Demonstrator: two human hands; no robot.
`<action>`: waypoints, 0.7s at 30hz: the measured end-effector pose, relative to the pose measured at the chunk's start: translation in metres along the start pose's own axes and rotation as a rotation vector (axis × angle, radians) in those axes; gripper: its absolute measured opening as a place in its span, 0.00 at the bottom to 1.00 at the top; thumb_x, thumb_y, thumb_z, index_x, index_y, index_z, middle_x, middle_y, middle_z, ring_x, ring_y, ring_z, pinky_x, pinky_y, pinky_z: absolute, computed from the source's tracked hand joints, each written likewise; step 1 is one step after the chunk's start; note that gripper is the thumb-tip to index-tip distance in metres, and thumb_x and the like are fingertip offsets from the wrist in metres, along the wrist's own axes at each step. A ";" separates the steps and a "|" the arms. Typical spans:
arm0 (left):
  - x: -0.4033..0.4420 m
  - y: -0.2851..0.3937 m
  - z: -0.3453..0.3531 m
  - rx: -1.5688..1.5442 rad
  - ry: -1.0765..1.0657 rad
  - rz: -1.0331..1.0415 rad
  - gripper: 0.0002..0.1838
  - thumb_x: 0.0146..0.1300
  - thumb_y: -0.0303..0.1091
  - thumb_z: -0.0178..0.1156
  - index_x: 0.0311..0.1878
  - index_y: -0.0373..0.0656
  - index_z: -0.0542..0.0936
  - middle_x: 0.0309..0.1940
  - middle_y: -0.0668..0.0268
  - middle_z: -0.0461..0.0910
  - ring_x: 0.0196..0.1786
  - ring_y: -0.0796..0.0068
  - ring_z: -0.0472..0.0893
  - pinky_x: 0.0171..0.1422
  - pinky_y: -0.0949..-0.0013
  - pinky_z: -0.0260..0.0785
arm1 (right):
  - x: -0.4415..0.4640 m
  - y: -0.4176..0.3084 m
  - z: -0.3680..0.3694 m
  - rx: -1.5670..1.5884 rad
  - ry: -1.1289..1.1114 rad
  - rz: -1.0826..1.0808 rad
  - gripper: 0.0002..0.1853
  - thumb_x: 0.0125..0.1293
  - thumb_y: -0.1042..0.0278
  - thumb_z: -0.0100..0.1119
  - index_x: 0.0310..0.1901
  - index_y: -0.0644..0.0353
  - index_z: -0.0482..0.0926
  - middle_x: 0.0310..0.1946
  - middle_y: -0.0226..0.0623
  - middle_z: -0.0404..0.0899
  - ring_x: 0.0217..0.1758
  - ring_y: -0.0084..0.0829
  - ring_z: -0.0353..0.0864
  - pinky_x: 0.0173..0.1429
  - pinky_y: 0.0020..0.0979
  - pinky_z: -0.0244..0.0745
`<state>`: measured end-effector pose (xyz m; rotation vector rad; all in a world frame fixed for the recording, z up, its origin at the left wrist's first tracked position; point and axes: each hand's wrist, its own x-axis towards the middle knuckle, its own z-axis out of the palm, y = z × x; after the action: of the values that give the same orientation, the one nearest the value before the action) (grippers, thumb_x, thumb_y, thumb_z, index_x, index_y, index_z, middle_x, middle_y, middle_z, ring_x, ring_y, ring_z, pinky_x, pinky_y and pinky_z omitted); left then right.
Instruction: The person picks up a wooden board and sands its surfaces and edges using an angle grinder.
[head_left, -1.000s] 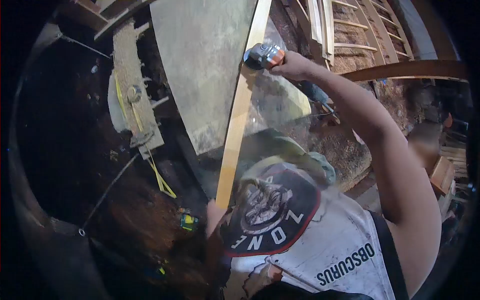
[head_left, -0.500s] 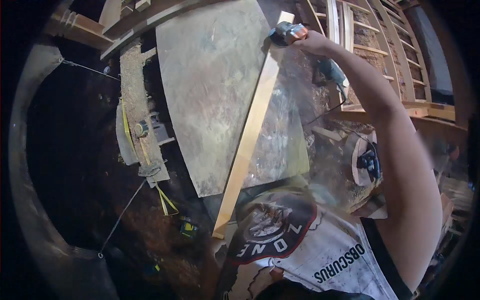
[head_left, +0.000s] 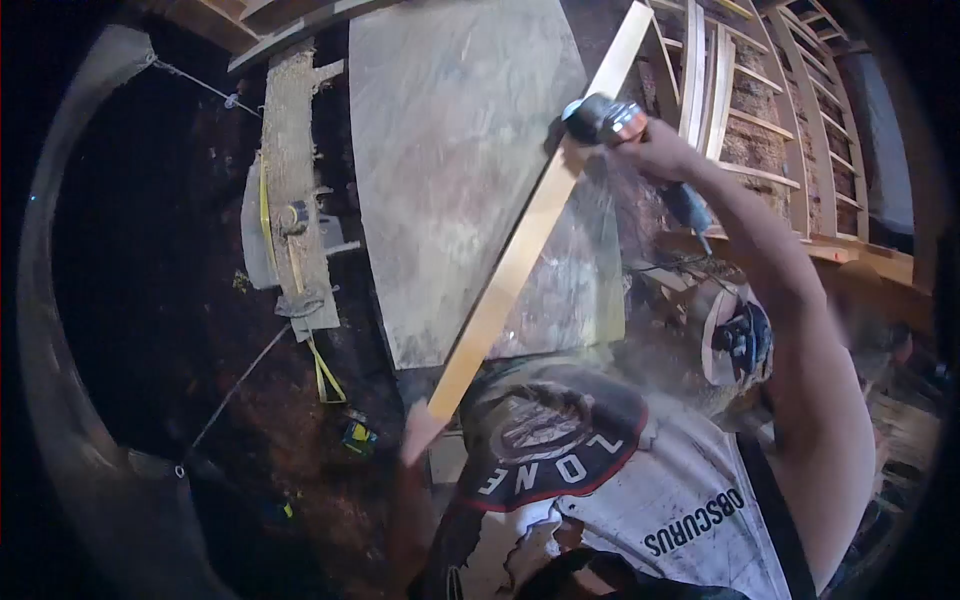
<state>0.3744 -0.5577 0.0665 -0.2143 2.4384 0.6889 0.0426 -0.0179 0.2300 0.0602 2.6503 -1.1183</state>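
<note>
A long pale wooden board [head_left: 518, 265] runs slantwise over a large worn sheet [head_left: 450, 160]. My right hand [head_left: 655, 150] is wrapped round a corded angle grinder [head_left: 612, 120], its head lying on the upper part of the board. The grinder's blue-green body [head_left: 687, 208] sticks out behind my wrist. At the board's near end, beside my shirt, my left hand [head_left: 422, 430] grips the wood; its fingers are partly hidden and blurred.
On the left, a rough plank [head_left: 290, 180] carries a tape roll [head_left: 294, 217] and a yellow strap [head_left: 326, 372]. A green-and-black tool [head_left: 358, 437] lies on the dark ground. Slatted wooden frames [head_left: 760, 110] stand at upper right; another power tool [head_left: 740, 340] lies below them.
My right hand and the grinder have come down along the board, toward me. The board's far end now reaches further right, and my left hand shows more clearly at its near end.
</note>
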 end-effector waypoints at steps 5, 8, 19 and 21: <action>0.026 0.090 -0.043 -0.293 -0.189 -0.307 0.33 0.42 0.46 0.82 0.45 0.31 0.79 0.34 0.59 0.82 0.30 0.72 0.82 0.35 0.61 0.76 | 0.003 0.026 0.082 0.020 -0.184 0.022 0.24 0.61 0.59 0.69 0.55 0.63 0.77 0.44 0.36 0.83 0.47 0.27 0.81 0.56 0.32 0.76; 0.049 0.070 -0.014 -0.575 -0.127 -0.180 0.33 0.59 0.50 0.73 0.50 0.28 0.75 0.38 0.60 0.82 0.40 0.70 0.82 0.47 0.61 0.75 | -0.026 0.014 0.094 0.074 -0.209 0.055 0.26 0.62 0.62 0.68 0.59 0.63 0.74 0.47 0.38 0.83 0.51 0.29 0.81 0.59 0.31 0.75; 0.090 0.135 0.018 -1.916 0.020 -0.371 0.56 0.69 0.78 0.37 0.68 0.22 0.60 0.72 0.43 0.63 0.72 0.56 0.68 0.78 0.54 0.56 | -0.112 -0.020 0.173 -0.087 -0.572 -0.056 0.28 0.63 0.62 0.68 0.61 0.66 0.71 0.46 0.51 0.83 0.53 0.40 0.84 0.60 0.39 0.77; 0.088 0.143 0.014 -1.946 0.023 -0.457 0.55 0.69 0.78 0.36 0.68 0.24 0.61 0.71 0.44 0.64 0.71 0.54 0.69 0.77 0.54 0.57 | -0.120 -0.035 0.174 -0.143 -0.614 -0.033 0.29 0.62 0.60 0.68 0.61 0.66 0.71 0.45 0.55 0.83 0.53 0.44 0.84 0.59 0.41 0.77</action>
<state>0.2668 -0.4275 0.0664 -1.3437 0.7851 2.4136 0.1928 -0.1582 0.1695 -0.3055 2.1682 -0.7865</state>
